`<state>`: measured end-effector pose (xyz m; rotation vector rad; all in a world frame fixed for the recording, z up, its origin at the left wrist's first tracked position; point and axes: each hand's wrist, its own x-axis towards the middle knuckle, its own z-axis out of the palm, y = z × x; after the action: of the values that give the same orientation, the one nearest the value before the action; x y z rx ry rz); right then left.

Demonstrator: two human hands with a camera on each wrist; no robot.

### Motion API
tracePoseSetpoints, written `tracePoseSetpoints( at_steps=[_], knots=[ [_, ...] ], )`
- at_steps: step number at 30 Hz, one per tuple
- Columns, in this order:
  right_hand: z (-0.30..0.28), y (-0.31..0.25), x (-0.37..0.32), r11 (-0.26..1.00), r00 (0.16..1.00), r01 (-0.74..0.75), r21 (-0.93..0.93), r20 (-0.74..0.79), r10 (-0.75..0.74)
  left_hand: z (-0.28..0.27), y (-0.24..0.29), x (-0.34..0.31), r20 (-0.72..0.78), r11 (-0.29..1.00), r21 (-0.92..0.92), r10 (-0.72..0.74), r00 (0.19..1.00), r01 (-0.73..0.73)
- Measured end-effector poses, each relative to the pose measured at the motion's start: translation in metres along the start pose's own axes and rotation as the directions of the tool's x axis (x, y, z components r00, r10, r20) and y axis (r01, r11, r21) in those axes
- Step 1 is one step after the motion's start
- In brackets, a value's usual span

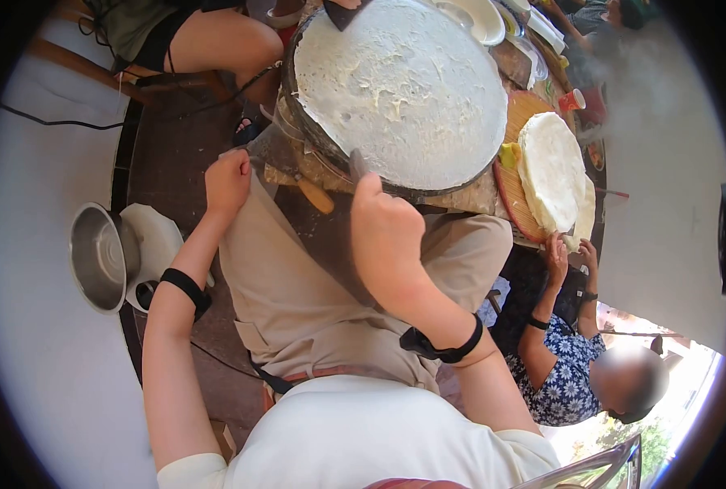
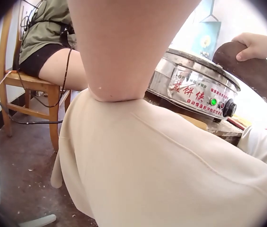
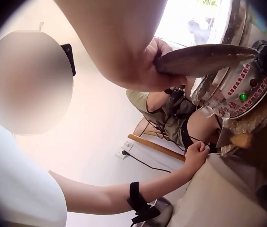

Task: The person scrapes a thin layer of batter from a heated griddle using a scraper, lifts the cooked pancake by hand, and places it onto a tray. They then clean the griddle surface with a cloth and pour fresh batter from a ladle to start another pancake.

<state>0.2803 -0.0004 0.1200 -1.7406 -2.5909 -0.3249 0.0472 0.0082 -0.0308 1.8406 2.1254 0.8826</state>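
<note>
A round electric griddle (image 1: 304, 134) carries a thin white layer of batter (image 1: 400, 90). My right hand (image 1: 373, 196) grips a dark flat scraper (image 1: 355, 165) at the griddle's near edge. The wrist views show the same half-round scraper (image 2: 247, 71) (image 3: 204, 59) pinched by the right hand (image 2: 255, 46) (image 3: 153, 66) above the griddle's steel side (image 2: 195, 90) (image 3: 247, 90). My left hand (image 1: 227, 181) (image 3: 198, 153) is curled into a fist on my left knee, on beige trousers (image 2: 162, 165), and holds nothing that I can see.
A steel pot (image 1: 98, 257) and a white lid (image 1: 158, 236) sit on the floor at left. A stack of white pancakes (image 1: 550, 171) lies on a round board, tended by a person in a blue floral shirt (image 1: 558, 367). Another person sits on a wooden chair (image 2: 25, 80).
</note>
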Motion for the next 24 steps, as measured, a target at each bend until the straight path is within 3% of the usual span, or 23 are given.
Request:
tracePoseSetpoints(
  at_steps=[2, 5, 11, 15, 17, 19, 20, 24],
  knots=[
    [0.005, -0.016, 0.005, 0.997, 0.998, -0.033, -0.064, -0.059, 0.03, 0.0, 0.001, 0.0, -0.006, 1.0, 0.006, 0.016, 1.0, -0.016],
    [0.007, -0.036, 0.017, 0.987, 0.996, -0.036, 0.157, -0.077, 0.048, 0.001, -0.001, -0.001, 0.005, 1.0, 0.028, -0.003, 1.0, 0.003],
    [0.012, -0.051, -0.016, 0.942, 0.987, 0.128, 0.312, 0.055, -0.152, -0.004, -0.001, -0.005, -0.041, 1.0, -0.012, -0.007, 0.999, 0.006],
    [-0.016, 0.018, -0.03, 0.923, 0.973, 0.194, 0.331, 0.051, -0.223, -0.005, -0.002, -0.007, -0.05, 1.0, -0.005, -0.009, 0.999, 0.009],
    [-0.027, 0.06, -0.032, 0.945, 0.984, 0.104, 0.311, 0.105, -0.143, -0.005, -0.002, -0.009, -0.061, 1.0, -0.006, 0.008, 0.998, -0.009],
    [-0.028, 0.104, -0.031, 0.961, 0.998, 0.051, 0.271, 0.015, -0.057, -0.004, 0.0, -0.011, -0.088, 1.0, 0.002, 0.022, 0.996, -0.022],
    [-0.033, 0.122, -0.028, 0.989, 1.0, -0.004, 0.151, -0.025, 0.008, -0.004, 0.001, -0.012, -0.101, 1.0, 0.008, 0.027, 0.995, -0.026],
    [0.008, 0.206, -0.002, 1.0, 0.98, -0.019, 0.023, -0.197, 0.023, -0.001, 0.006, -0.016, -0.081, 0.997, 0.073, 0.037, 0.996, -0.031]
  ],
)
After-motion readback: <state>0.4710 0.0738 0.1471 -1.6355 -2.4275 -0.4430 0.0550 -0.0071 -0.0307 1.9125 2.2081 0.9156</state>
